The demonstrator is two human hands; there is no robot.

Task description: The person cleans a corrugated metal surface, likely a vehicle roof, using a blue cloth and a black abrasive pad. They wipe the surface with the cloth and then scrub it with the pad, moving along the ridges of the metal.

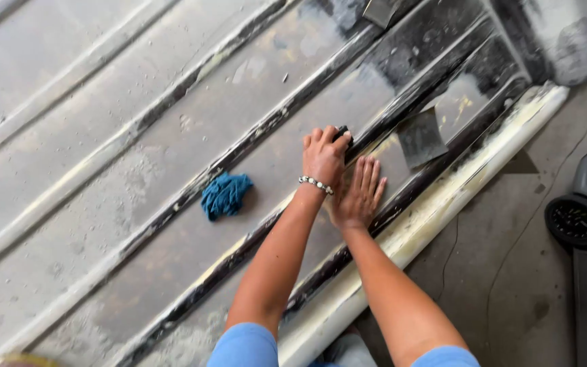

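On hull, mid-frame: my two hands work side by side on a ribbed, worn hull (103,136), near its pale edge.
Left hand (323,158): grip curled tight over a small dark block (343,134), pressing it on a dark rib; I judge the downward press keeps it flat to the surface.
Right hand (359,194): fingers spread flat on the panel just beside the left wrist, holding nothing; looks like a brace.
Bracelet (316,183): one, beaded, left wrist.
Rag (225,195): one, blue, crumpled, lying left of my hands, apart, within reach.
Sheet (420,138): one dark grey sheet lying flat beyond my hands; a second at top edge, partly cut off.
Floor (511,272): concrete, right side, one dark round thing (577,221) on it.
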